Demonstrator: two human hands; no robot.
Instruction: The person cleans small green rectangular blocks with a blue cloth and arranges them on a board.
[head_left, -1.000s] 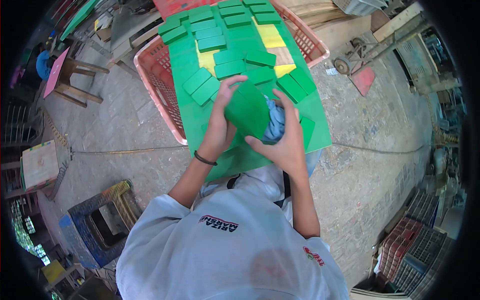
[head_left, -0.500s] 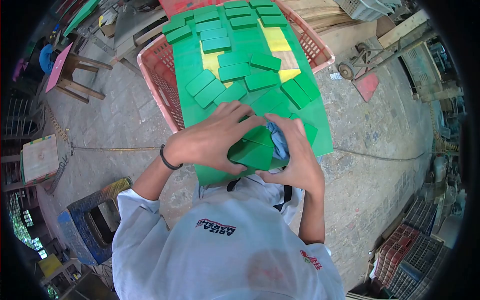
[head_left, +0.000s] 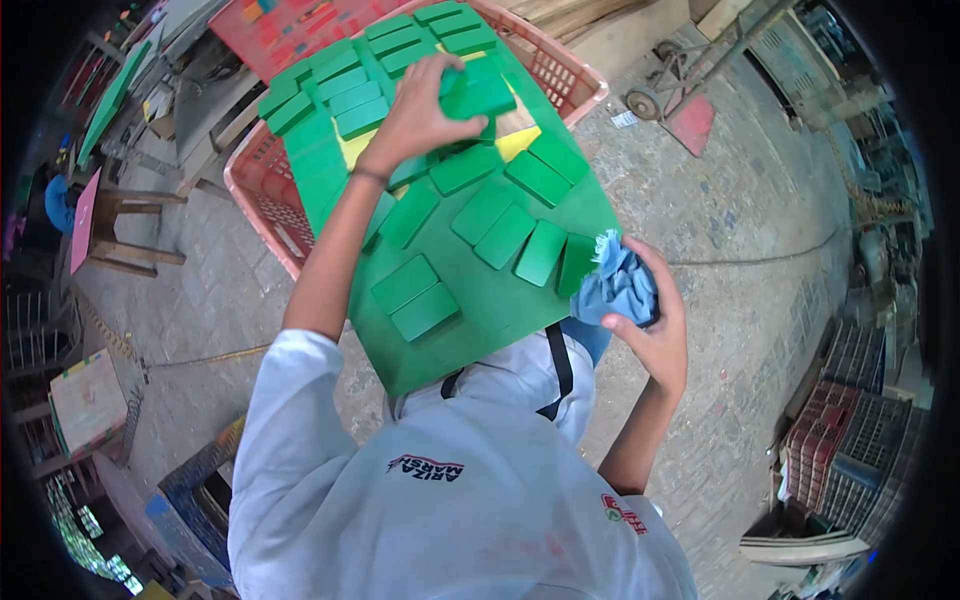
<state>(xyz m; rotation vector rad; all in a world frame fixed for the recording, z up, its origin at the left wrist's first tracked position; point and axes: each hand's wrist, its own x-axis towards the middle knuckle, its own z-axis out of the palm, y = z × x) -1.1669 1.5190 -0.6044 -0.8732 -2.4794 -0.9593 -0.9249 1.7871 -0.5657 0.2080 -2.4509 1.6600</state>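
Observation:
My left hand reaches over the far part of a green board, its thumb and fingers closed around a green block. At the board's right edge, my right hand grips a crumpled blue cloth. Rectangular green blocks lie in rows and loose groups across the green board. A pair of blocks sits side by side near my body. Close to the cloth is another green block. My left hand and forearm hide some of the blocks beneath them.
A red plastic crate stands under the far part of the board. To the left is a small wooden stool with a pink top. A wheeled cart stands at the far right, and stacked crates are at the lower right.
My left hand has moved from near my body to the far blocks. My right hand has shifted right with the cloth. The blocks formerly between both hands now lie uncovered.

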